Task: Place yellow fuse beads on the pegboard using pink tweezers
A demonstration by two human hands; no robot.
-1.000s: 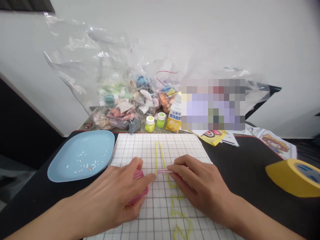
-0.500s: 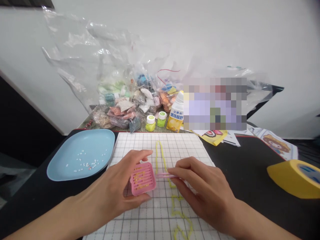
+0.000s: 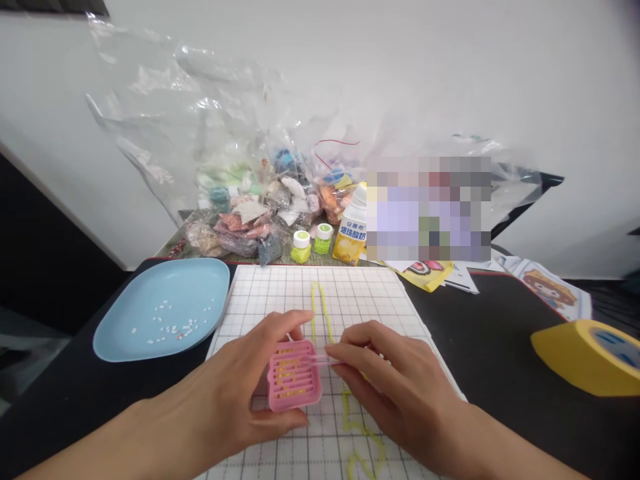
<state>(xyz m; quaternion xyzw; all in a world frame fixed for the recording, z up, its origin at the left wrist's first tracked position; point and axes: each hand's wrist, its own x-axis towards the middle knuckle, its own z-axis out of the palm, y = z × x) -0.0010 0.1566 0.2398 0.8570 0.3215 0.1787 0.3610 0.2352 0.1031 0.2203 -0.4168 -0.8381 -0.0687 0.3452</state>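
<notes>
My left hand [image 3: 240, 393] grips a small pink ridged tray [image 3: 293, 375] with rows of yellow beads in its grooves, thumb below and forefinger above. My right hand [image 3: 395, 387] pinches pale pink tweezers [image 3: 320, 361], their tips resting over the tray's grooves. Both hands hover above a white gridded pegboard [image 3: 350, 293]. A thin outline of yellow beads [image 3: 323, 313] runs down the board and under my right hand.
A light blue plate [image 3: 163, 308] with a few scattered white beads sits at the left. Clear bags of coloured beads [image 3: 250, 220], two small green-lidded jars [image 3: 310, 245] and a yellow-labelled bottle [image 3: 351, 227] stand behind the board. A yellow tape roll [image 3: 587, 353] lies at the right.
My left hand has turned the pink tray face up and brought it a little nearer to me. My right hand has swung the tweezers' tips from the board onto the tray.
</notes>
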